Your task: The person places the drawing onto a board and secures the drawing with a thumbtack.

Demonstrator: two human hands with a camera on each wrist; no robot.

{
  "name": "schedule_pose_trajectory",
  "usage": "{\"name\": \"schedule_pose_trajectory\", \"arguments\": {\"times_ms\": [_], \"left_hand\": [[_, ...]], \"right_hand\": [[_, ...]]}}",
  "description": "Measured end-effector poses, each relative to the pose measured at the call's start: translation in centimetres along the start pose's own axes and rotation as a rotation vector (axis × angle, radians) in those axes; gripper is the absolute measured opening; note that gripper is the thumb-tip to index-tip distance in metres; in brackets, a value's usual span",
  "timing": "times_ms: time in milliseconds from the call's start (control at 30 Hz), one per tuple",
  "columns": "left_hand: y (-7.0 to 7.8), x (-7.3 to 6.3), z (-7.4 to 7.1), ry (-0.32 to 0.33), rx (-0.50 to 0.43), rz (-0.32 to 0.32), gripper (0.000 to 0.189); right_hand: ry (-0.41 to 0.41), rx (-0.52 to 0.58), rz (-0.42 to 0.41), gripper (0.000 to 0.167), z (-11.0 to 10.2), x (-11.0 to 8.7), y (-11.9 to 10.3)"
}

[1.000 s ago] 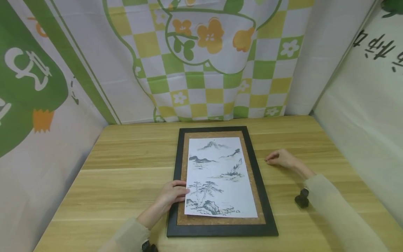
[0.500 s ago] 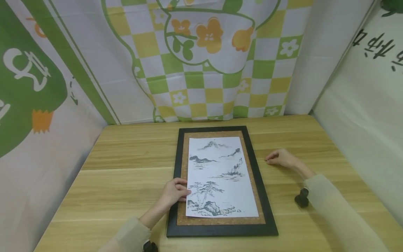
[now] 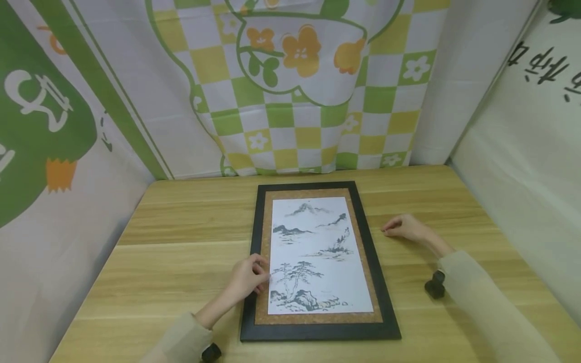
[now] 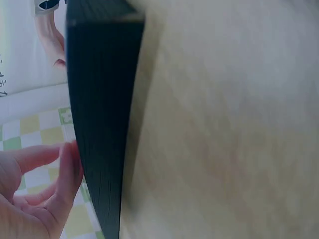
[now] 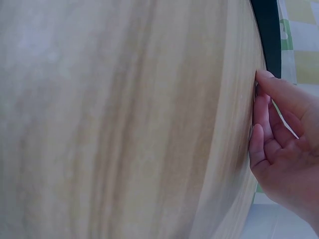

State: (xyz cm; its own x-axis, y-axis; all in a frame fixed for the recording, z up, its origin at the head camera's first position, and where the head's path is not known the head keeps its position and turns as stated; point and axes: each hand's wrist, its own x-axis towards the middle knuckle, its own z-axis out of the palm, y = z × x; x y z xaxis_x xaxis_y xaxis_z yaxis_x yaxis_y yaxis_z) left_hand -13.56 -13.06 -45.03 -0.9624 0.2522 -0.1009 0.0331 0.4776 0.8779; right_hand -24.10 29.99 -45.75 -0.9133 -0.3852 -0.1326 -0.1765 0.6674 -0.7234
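Note:
A black-framed cork board [image 3: 336, 318] lies on the table. On its cork sits a white sheet of paper [image 3: 313, 282] printed with an ink landscape. My left hand [image 3: 246, 276] is over the frame's left side, its thumb tip at the paper's left edge. Its fingers are loosely bent, with no grip on the paper visible. The left wrist view shows this hand [image 4: 37, 194] beside the dark frame edge [image 4: 102, 104]. To the board's right, my right hand [image 3: 408, 229] rests on the table with fingers loosely curled. The right wrist view shows this hand [image 5: 289, 144]; nothing clearly held is visible.
The wooden table [image 3: 181, 282] extends on both sides of the board. A patterned green, yellow and white cloth [image 3: 295, 121] hangs behind it. Printed white sheets line the left side [image 3: 113, 151] and right side [image 3: 522, 166].
The paper's lower part has shifted slightly right and now lies flat. My left hand has drawn back a little to the left, letting go of the paper's edge. The right hand stays put.

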Motion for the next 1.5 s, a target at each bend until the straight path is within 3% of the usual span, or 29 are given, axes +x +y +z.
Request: {"name": "schedule_pose_trajectory", "arguments": {"times_ms": [200,300,500,600,767,833,1033,1167,1233,1300,1433,1500], "left_hand": [[0.3,0.5,-0.5,0.024,0.318,0.204,0.018],[0.2,0.9,-0.7,0.009,0.415,0.291,0.024],[-0.4,2.0,-0.9,-0.084,0.643,0.483,0.051],[-0.8,2.4,-1.0,-0.168,0.734,0.533,0.069],[-1.5,2.6,-1.0,-0.301,0.807,0.538,0.086],[-1.7,2.7,-0.9,-0.332,0.832,0.532,0.087],[-1.8,2.7,-0.7,-0.354,0.855,0.539,0.087],[-1.5,2.7,-0.7,-0.356,0.872,0.544,0.086],[-1.3,2.7,-0.7,-0.361,0.88,0.54,0.086],[-1.3,2.6,-0.7,-0.366,0.888,0.536,0.085],[-1.2,2.6,-0.7,-0.369,0.883,0.528,0.085],[-1.2,2.6,-0.7,-0.367,0.885,0.522,0.085]], "right_hand": [[0.008,-0.018,0.012,0.02,-0.1,0.0,-0.3],[0.0,-0.012,0.024,0.018,-0.4,0.1,-0.4],[-0.017,0.056,0.064,0.022,-1.0,0.3,-1.0],[0.016,0.04,0.071,0.026,-1.1,0.8,-1.8],[0.079,-0.023,0.06,0.029,-0.7,2.6,-3.6],[0.085,0.02,0.062,0.029,-0.3,3.7,-4.4],[0.076,0.209,0.112,0.032,1.2,6.9,-6.9],[0.08,0.267,0.127,0.032,2.4,8.9,-8.1],[0.086,0.316,0.149,0.031,3.2,10.4,-7.8],[0.094,0.46,0.062,0.027,4.5,13.0,-5.4],[0.116,0.618,0.088,0.026,6.8,17.3,-2.8],[0.145,0.626,0.127,0.026,8.0,19.0,-2.1]]}}
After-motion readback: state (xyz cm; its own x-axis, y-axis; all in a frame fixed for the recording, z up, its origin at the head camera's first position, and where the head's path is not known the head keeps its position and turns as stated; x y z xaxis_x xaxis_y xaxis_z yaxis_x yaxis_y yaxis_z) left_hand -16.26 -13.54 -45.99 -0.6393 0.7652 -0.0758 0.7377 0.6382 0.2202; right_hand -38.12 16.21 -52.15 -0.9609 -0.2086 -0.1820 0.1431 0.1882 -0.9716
